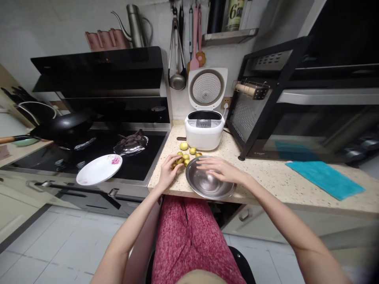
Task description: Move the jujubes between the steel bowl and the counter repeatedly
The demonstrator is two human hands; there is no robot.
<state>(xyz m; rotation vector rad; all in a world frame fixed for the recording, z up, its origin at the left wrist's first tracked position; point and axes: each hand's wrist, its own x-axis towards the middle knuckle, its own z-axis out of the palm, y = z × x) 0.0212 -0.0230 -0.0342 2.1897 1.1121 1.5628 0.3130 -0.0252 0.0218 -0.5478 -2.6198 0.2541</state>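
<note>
1. Here, we see a cluster of small yellow-green fruits [186, 153] lying on the speckled countertop [266, 173], at about ten o'clock from the steel bowl [209, 182] and just beside its rim.
2. Our left hand [169, 169] is the nearer one: its fingers [177, 166] curl around a fruit at the cluster's near edge, the rest lying toward one o'clock of the fingertips.
3. Our right hand [221, 169] rests flat and spread over the bowl's far rim, gripping nothing that we can make out.
4. Beyond the fruits at twelve o'clock stands a white rice cooker [204, 132], lid raised.
5. At nine o'clock, a flowered plate [99, 169] sits on the stove edge.
</note>
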